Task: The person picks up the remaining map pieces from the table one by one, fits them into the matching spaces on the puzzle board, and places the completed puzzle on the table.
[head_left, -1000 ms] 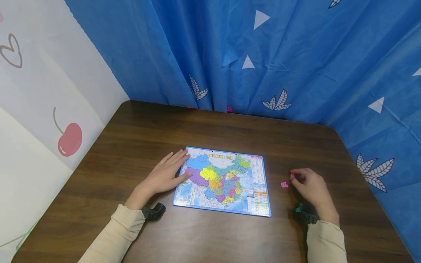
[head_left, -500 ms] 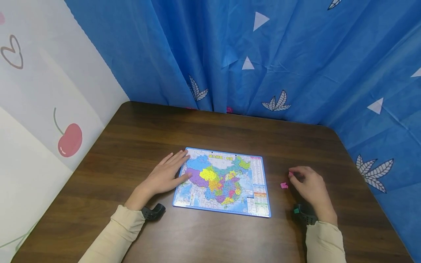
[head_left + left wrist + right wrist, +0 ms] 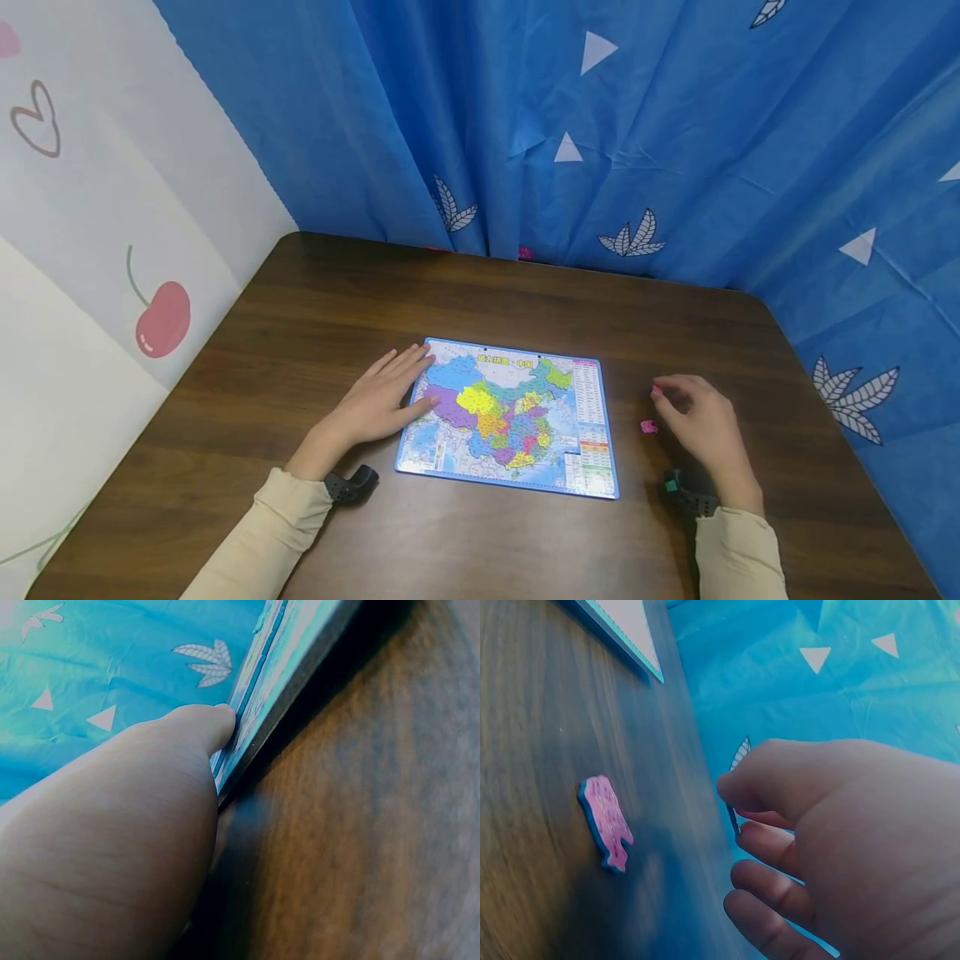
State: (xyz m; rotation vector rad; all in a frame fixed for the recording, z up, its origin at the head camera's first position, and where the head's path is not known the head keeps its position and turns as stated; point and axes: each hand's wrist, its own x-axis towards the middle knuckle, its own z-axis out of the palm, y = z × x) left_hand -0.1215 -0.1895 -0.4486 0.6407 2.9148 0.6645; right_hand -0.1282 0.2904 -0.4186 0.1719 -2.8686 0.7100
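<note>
A map puzzle board (image 3: 495, 478) with a blue rim and coloured regions lies flat on the table. My left hand (image 3: 371, 402) rests with straight fingers on its left edge; in the left wrist view the thumb (image 3: 202, 724) lies against the board's face. To the right of the board, my right hand (image 3: 705, 425) pinches a small pink puzzle piece (image 3: 657, 389) between thumb and index finger. Only a thin dark edge of that held piece (image 3: 733, 820) shows in the right wrist view. A second pink puzzle piece (image 3: 607, 823) lies on the wood below the right fingertips.
The dark wooden table (image 3: 360, 283) runs back to a blue curtain (image 3: 465, 125). A pale wall covering with a cherry print (image 3: 163, 319) borders the left side. Each wrist wears a black strap, the left one (image 3: 352, 483) close to the board's near corner.
My right hand has moved a little left and away from me, with the pink puzzle piece between its fingertips. The left hand, the board and the other pink piece have stayed in place.
</note>
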